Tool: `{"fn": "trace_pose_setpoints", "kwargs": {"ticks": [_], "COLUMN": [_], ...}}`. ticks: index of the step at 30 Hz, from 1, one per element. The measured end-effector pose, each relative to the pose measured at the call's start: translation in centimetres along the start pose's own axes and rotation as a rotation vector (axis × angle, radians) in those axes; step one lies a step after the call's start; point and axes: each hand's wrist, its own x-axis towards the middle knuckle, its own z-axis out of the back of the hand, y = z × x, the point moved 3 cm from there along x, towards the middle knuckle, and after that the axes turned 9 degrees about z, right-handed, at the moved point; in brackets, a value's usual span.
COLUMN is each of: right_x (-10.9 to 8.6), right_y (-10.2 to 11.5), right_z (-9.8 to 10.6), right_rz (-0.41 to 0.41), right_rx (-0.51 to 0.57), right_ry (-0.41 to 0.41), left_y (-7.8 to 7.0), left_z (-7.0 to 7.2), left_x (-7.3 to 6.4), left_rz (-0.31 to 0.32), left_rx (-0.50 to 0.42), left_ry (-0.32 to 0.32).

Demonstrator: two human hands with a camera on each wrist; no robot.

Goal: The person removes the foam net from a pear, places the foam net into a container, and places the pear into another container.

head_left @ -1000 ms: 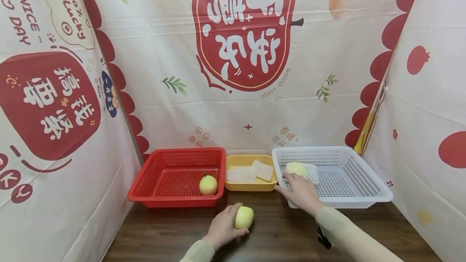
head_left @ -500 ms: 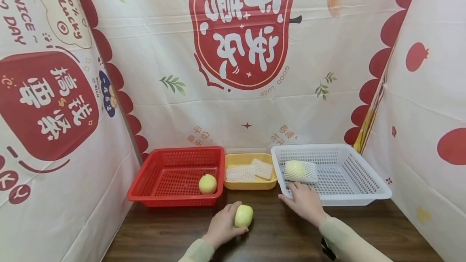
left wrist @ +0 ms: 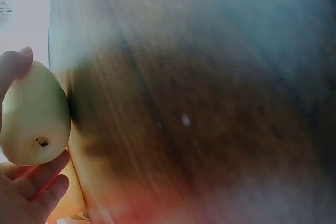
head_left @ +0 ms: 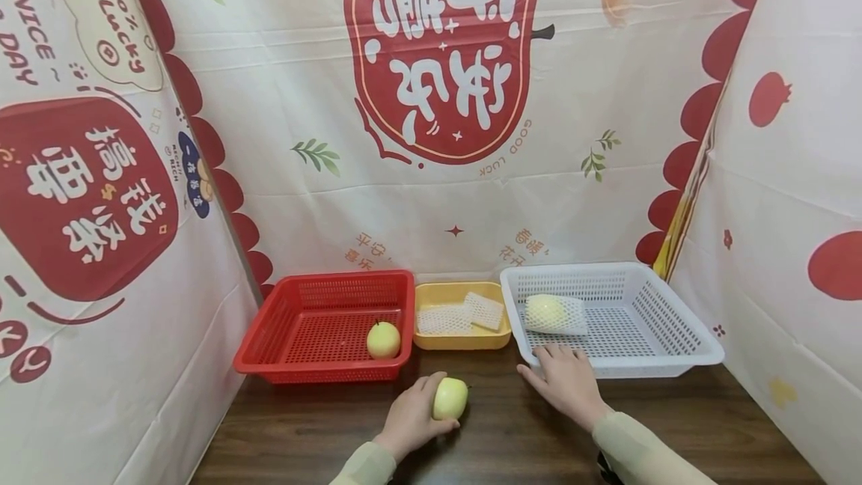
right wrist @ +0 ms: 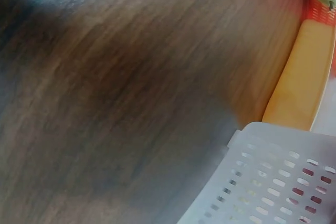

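Observation:
My left hand [head_left: 410, 416] grips a pale yellow-green pear [head_left: 450, 400] low over the dark wooden table, its stem pointing right. In the left wrist view, the pear [left wrist: 35, 116] sits between thumb and fingers, with its blossom end showing. My right hand [head_left: 568, 382] is at the near-left rim of the white basket [head_left: 680, 359], fingers loosely extended and holding nothing. Inside that basket, toward its left side, lies a pear in a white foam net [head_left: 555, 314]. The right wrist view shows the white basket [right wrist: 283, 140] but not the hand.
A red basket [head_left: 323, 374] at the left contains one bare pear [head_left: 384, 340]. Between the two baskets stands a small yellow tray [head_left: 465, 342] with foam nets [head_left: 444, 319] in it. Printed cloth walls [head_left: 431, 200] enclose the table [head_left: 498, 440] at the back and sides.
My right hand has drawn back from the netted pear to the white basket's near rim, leaving that pear in the basket. The left hand still holds its pear in about the same place.

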Motion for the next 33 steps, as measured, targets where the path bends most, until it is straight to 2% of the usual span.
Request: {"fn": "trace_pose_setpoints", "kwargs": {"ticks": [11, 21, 33], "right_x": [-0.30, -0.21, -0.24], "right_y": [-0.10, -0.14, -0.10], "right_z": [-0.82, -0.57, -0.75], "right_rz": [0.029, 0.087, 0.080], "right_rx": [-0.009, -0.027, -0.032], "right_ry": [-0.059, -0.191, -0.196], "left_y": [0.07, -0.02, -0.27], "left_z": [-0.02, 0.03, 0.12], "left_x": [-0.03, -0.12, -0.11], "left_rz": [0.016, -0.015, -0.027], "left_rx": [0.006, 0.015, 0.027], "left_ry": [0.001, -0.026, -0.007]}}
